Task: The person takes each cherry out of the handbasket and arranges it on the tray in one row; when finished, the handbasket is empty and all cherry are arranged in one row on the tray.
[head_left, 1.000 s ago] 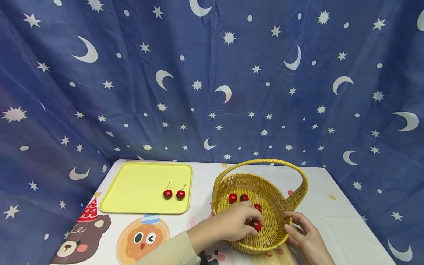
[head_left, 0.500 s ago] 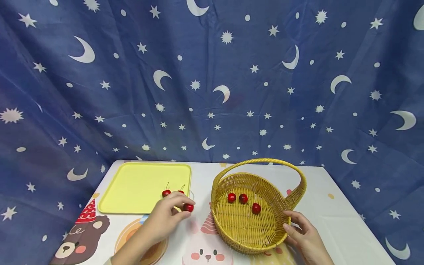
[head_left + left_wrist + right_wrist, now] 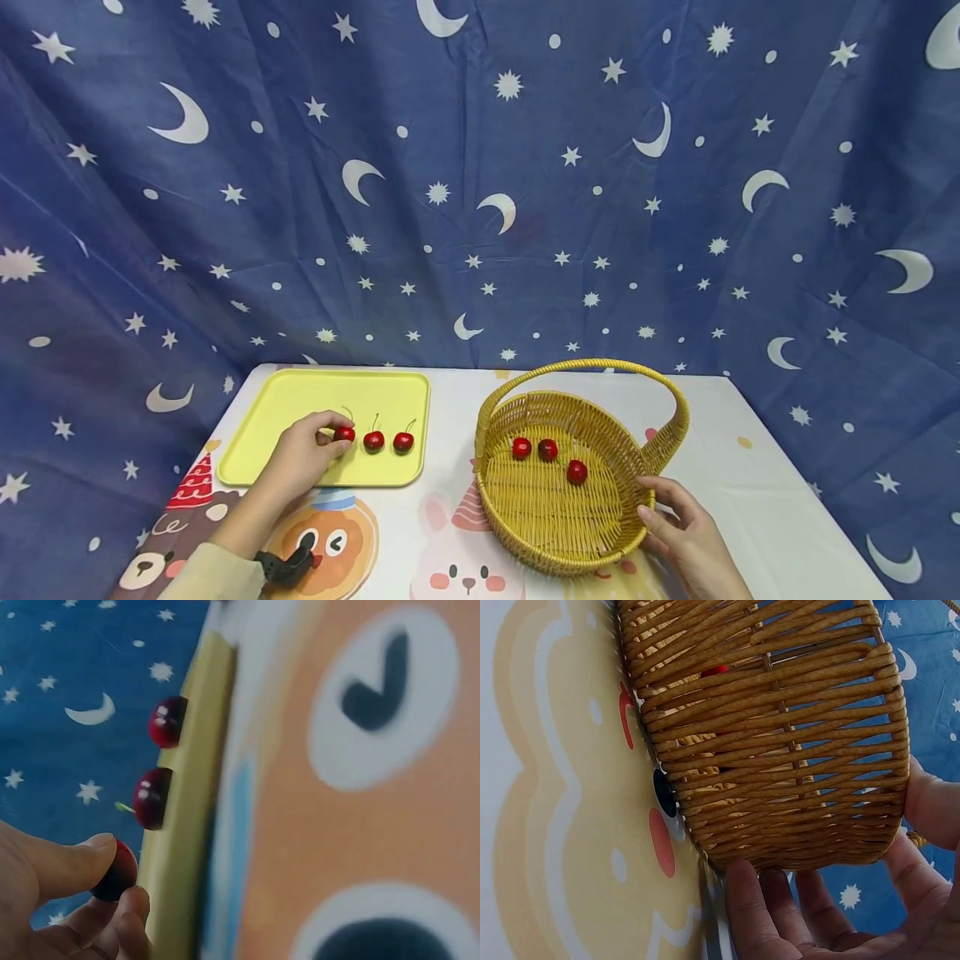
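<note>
cherry (image 3: 344, 435) sits pinched in the outstretched left hand (image 3: 303, 452) at the tray (image 3: 322, 392), the right hand (image 3: 686, 532) gripping the basket's rim (image 3: 517, 545).

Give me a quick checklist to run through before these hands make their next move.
1. Cherry secure: ok, left hand pinches it.
2. Cherry resting on tray: cannot tell, fingers partly hide it.
3. Two other cherries on tray: ok, beside the pinched one.
4. Basket steadied: ok, right hand holds its side.
5. Basket emptied: not ok, three cherries lie inside.
</note>
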A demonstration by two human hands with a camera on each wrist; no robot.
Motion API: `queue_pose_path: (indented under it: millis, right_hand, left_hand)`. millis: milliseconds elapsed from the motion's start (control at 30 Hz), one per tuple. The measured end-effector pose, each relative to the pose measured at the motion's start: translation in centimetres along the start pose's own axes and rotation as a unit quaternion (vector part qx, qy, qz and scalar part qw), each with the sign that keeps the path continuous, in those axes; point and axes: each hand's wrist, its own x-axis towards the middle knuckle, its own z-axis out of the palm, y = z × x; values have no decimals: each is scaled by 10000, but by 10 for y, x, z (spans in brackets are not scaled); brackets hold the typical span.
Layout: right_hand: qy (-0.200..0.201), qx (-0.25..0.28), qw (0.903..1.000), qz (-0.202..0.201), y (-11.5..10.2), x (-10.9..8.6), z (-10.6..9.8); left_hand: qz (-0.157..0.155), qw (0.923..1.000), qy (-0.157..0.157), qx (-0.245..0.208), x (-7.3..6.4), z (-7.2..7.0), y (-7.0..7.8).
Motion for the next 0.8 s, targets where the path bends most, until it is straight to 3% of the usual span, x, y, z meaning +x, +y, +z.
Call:
queue_pose_path:
  millis: [200,400,800]
  right_hand:
    - [3,42,10000,-67,-1,-1,0]
    - [21,87,9999,-106,-1,0,1]
    - [16,85,9999,-146,-1,-1,1]
  left_hand:
    - [-108,9990,-134,423,4,9,-9]
    - [-85,9984,-126,543,6,11,-13]
    - [-21,9977,-201,644,5,9,-8]
